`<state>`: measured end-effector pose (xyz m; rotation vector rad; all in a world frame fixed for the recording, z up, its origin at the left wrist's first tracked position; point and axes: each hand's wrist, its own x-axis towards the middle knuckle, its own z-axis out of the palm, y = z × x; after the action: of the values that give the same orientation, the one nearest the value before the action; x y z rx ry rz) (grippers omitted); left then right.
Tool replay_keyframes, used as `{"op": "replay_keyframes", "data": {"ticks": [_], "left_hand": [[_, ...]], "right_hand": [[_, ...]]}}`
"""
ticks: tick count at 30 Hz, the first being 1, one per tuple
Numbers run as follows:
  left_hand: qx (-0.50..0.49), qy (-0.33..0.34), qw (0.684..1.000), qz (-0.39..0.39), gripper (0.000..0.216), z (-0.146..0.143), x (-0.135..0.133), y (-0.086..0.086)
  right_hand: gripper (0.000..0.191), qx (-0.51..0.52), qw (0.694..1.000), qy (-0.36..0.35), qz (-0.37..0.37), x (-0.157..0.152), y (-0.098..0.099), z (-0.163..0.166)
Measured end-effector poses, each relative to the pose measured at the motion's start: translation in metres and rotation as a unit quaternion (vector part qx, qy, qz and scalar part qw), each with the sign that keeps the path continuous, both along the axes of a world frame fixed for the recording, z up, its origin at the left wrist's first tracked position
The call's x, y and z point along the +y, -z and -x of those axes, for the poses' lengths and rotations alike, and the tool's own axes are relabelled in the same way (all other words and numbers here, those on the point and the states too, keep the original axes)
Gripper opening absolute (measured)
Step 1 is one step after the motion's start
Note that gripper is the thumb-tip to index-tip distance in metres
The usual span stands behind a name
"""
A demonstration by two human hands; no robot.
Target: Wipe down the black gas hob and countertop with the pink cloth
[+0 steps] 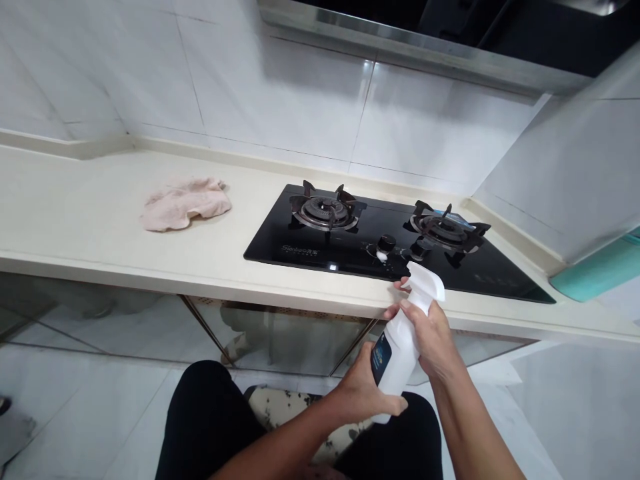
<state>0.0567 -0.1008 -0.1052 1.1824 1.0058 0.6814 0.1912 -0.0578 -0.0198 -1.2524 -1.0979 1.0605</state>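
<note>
My left hand (pixel 363 392) grips the lower body of a white plastic spray bottle (pixel 397 353), which has a dark blue label. My right hand (pixel 433 337) wraps the bottle's neck just below its white trigger head (pixel 425 283). That head tilts up and away from me, level with the front edge of a black glass two-burner gas hob (pixel 280 243). Both burners carry black pan supports, and a round control knob (pixel 386 244) sits between them. A crumpled pink cloth (pixel 185 203) lies on the cream countertop (pixel 90 200) left of the hob.
White tiles (pixel 275 93) rise behind the countertop, and a steel range hood edge (pixel 400 47) runs overhead. A teal object (pixel 597 270) juts in at the right. Glass cabinet doors (pixel 125 327) sit below the counter, above a tiled floor, with my black-clad knees (pixel 205 427) in front.
</note>
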Motion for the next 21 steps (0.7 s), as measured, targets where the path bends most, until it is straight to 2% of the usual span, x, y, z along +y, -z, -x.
{"op": "replay_keyframes", "data": {"ticks": [5,11,21], "left_hand": [[0.001,0.000,1.000,0.000,0.084,-0.0010,0.0001,-0.0041],[0.005,-0.004,1.000,-0.002,0.082,-0.0014,0.0006,0.0012],[0.003,0.003,1.000,-0.020,0.085,-0.0039,0.0007,0.0023]], "right_hand": [[0.060,-0.025,1.000,-0.008,-0.008,0.0021,-0.0040,-0.0011],[0.048,-0.036,0.999,-0.012,-0.009,0.0067,-0.0010,-0.0033],[0.057,-0.026,1.000,0.009,0.000,-0.0025,-0.0032,-0.0064]]}}
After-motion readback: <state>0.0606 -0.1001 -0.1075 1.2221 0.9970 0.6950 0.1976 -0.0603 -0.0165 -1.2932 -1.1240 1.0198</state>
